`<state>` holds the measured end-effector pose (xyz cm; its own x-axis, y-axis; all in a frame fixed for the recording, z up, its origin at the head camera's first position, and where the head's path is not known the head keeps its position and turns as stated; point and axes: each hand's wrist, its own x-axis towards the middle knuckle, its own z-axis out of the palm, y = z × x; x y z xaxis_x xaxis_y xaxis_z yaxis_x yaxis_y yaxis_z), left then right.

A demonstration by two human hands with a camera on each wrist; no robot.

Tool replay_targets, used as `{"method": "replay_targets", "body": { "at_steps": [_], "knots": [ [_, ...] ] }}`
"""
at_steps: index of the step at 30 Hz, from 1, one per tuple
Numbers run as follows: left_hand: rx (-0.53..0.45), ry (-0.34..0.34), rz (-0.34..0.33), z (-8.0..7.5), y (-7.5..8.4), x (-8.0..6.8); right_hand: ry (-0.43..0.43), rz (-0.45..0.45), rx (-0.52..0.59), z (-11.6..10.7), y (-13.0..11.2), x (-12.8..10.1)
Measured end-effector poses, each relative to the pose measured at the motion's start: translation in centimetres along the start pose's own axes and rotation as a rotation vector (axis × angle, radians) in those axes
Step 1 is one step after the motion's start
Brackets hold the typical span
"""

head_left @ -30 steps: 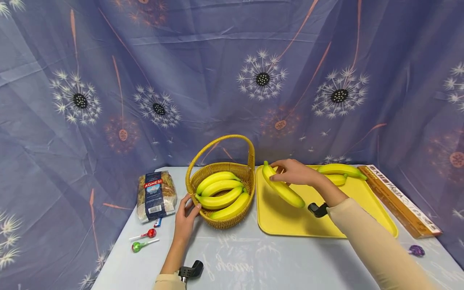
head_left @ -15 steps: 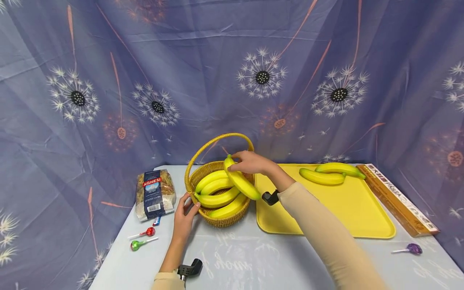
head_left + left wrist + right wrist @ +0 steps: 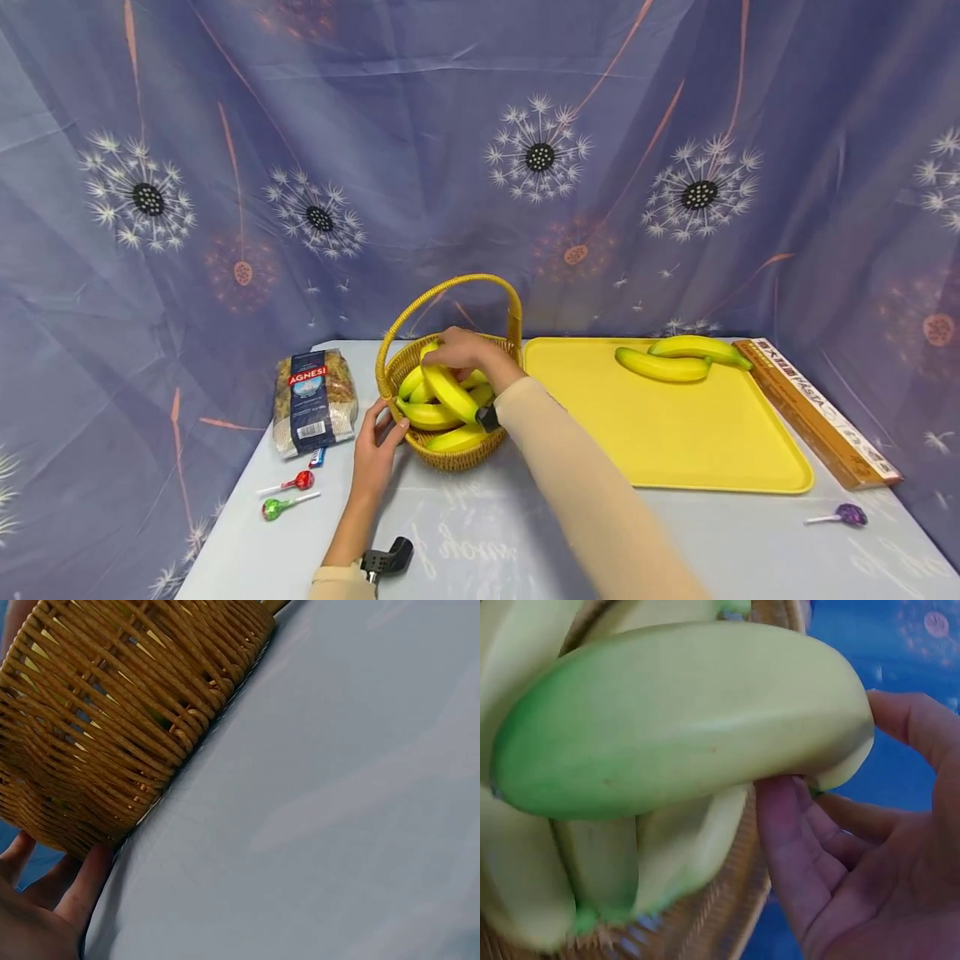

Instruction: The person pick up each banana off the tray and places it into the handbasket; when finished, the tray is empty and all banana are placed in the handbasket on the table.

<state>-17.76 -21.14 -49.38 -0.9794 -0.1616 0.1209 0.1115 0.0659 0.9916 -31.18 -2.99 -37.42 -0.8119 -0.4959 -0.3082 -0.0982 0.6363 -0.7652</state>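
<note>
Currently: right hand (image 3: 467,353) pinches 1 banana (image 3: 450,392) over the basket (image 3: 450,458). Left hand (image 3: 378,446), fingers straight, steadies it. Risk: banana sliding off the pile.

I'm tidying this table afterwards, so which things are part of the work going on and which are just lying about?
In use: the banana held by the right hand, the wicker basket steadied by the left hand, the yellow tray with two more bananas.

Lying about: pasta bag, red lollipop, green lollipop, purple lollipop, long box.

Head view high, facing forward-down; 2 wrist views close up, all sharing the basket (image 3: 450,454) (image 3: 112,720) (image 3: 742,900).
</note>
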Motion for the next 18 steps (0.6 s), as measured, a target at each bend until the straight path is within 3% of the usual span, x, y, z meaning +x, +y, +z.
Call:
{"method": "replay_targets", "body": {
  "at_steps": [8, 18],
  "knots": [
    [-0.009, -0.022, 0.027, -0.1, 0.1, 0.0, 0.0, 0.078, -0.067, 3.9, -1.5, 1.4],
    [-0.024, -0.013, 0.029, -0.1, 0.0, -0.1, -0.059, 0.056, -0.117, 5.5, -1.4, 1.4]
  ]
}}
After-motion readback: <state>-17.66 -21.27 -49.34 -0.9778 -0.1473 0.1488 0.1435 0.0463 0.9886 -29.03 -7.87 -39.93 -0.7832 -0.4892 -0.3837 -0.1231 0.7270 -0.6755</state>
